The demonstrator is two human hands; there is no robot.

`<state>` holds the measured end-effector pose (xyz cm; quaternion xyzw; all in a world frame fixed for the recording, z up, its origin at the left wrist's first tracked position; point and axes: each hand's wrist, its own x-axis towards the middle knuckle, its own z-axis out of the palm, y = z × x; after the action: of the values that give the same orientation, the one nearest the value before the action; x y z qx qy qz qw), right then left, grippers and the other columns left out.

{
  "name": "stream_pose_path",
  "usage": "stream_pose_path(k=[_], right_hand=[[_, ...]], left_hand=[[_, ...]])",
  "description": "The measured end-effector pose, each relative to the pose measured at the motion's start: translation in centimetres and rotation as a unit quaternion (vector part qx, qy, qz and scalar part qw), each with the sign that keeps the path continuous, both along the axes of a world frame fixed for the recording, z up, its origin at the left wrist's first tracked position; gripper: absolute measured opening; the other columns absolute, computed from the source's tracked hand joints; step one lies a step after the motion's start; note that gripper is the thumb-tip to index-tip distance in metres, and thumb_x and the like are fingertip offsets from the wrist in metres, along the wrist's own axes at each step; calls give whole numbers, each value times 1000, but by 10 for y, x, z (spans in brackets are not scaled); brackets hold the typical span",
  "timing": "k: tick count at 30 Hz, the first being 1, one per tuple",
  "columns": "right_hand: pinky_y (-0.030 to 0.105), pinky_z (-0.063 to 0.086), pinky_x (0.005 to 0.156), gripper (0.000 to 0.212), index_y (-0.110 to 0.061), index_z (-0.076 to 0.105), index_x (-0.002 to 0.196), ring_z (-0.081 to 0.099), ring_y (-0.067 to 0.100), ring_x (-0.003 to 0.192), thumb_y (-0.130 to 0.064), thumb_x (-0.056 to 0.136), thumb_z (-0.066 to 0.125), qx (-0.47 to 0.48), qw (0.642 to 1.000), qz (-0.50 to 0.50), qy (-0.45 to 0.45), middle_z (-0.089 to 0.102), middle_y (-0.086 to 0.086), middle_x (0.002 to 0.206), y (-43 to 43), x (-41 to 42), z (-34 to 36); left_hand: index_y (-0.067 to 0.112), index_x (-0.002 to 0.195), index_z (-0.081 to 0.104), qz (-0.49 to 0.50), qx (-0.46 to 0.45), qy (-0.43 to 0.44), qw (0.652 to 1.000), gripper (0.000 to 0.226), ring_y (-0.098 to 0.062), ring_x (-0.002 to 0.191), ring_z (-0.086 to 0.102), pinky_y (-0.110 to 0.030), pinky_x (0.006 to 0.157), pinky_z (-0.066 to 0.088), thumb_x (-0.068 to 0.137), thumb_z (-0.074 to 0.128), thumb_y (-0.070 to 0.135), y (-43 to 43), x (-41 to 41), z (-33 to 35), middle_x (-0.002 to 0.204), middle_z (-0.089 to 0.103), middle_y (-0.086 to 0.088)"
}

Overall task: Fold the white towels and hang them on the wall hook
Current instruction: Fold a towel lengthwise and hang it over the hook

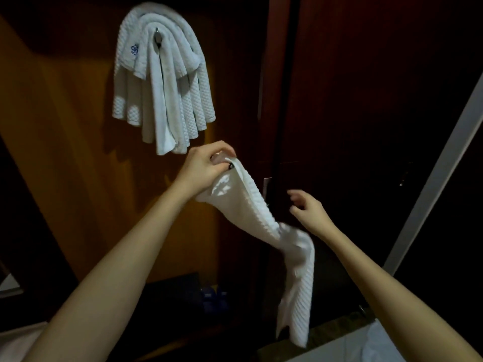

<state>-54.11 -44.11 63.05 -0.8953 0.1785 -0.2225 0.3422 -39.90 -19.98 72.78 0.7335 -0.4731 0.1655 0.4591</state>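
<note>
Several folded white towels (162, 82) hang over a metal wall hook (157, 35) on the wooden wall at the upper left. Below and to the right of them, my left hand (209, 163) grips the top corner of another white towel (264, 220). That towel hangs down in a long twisted strip toward the lower right, its lower end blurred. My right hand (305, 207) is just right of the towel's middle, fingers loosely spread, holding nothing.
A dark wooden door or wardrobe panel (366, 100) fills the right side. A pale diagonal frame (433, 173) runs down the far right. White fabric (379, 343) lies at the bottom right. Dark items (209, 299) sit low on a shelf.
</note>
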Motion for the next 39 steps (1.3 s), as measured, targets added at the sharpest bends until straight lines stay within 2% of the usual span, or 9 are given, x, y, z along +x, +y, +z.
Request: stream_pose_path(k=[2, 5, 8, 12, 20, 27, 33, 36, 39], right_hand=[[21, 41, 99, 51, -25, 48, 138, 49, 7, 124, -21, 90, 66, 73, 988, 81, -111, 55, -3, 128, 22, 5, 19], [16, 49, 91, 49, -31, 50, 128, 57, -2, 113, -31, 85, 73, 91, 974, 154, -141, 62, -12, 121, 52, 13, 35], [20, 55, 74, 33, -24, 56, 117, 66, 2, 92, -26, 87, 70, 103, 969, 124, -189, 68, -8, 101, 65, 15, 31], [29, 56, 75, 20, -20, 61, 111, 67, 7, 90, -22, 91, 66, 123, 950, 126, -256, 68, -9, 98, 69, 13, 28], [33, 56, 78, 18, -11, 62, 108, 68, 18, 93, -5, 91, 64, 234, 894, 146, -353, 68, 1, 101, 79, 15, 44], [35, 57, 78, 18, -17, 63, 105, 67, 21, 92, -5, 91, 63, 280, 886, 182, -323, 69, 1, 100, 81, 14, 49], [29, 57, 71, 19, -16, 62, 108, 71, 20, 87, -8, 91, 64, 316, 877, 198, -303, 73, 1, 98, 79, 5, 57], [28, 57, 71, 19, -15, 63, 110, 71, 20, 88, -10, 91, 65, 316, 875, 211, -300, 73, 1, 99, 77, 1, 63], [31, 57, 71, 21, -15, 63, 112, 72, 24, 88, -12, 91, 66, 323, 880, 201, -285, 74, 4, 99, 71, -5, 67]], left_hand=[[31, 89, 70, -31, 56, -23, 998, 23, 1, 90, 63, -20, 83, 48, 77, 68, 11, -18, -6, 11, 89, 69, 15], [30, 90, 68, -64, 122, -20, 990, 21, -1, 85, 63, -21, 75, 47, 78, 68, 13, -47, -19, 7, 88, 69, 11], [32, 96, 55, -86, 121, 9, 989, 29, -7, 81, 63, -23, 67, 49, 77, 70, 15, -56, -22, 7, 91, 65, 6], [26, 93, 47, -101, 140, 2, 985, 27, -4, 83, 61, -21, 70, 46, 80, 70, 22, -49, -18, 16, 89, 62, 9], [5, 112, 50, 71, -57, -230, 969, 55, -26, 113, 51, -33, 92, 46, 77, 73, 40, 0, -26, -43, 122, 48, -14], [0, 92, 68, 43, -144, -89, 985, 14, -13, 91, 60, -23, 82, 51, 78, 71, -3, 8, -19, -53, 97, 63, -9], [6, 91, 69, 15, -148, -5, 989, 13, 1, 77, 58, -9, 72, 41, 89, 59, -1, 7, -20, -43, 84, 67, -2], [14, 87, 59, -31, -147, 108, 983, 15, 6, 70, 53, -9, 65, 40, 97, 50, 7, 0, -26, -44, 80, 59, 9], [14, 84, 58, -102, -210, 261, 937, 19, 1, 63, 55, -14, 61, 44, 97, 48, 4, 0, -26, -33, 72, 61, 6]])
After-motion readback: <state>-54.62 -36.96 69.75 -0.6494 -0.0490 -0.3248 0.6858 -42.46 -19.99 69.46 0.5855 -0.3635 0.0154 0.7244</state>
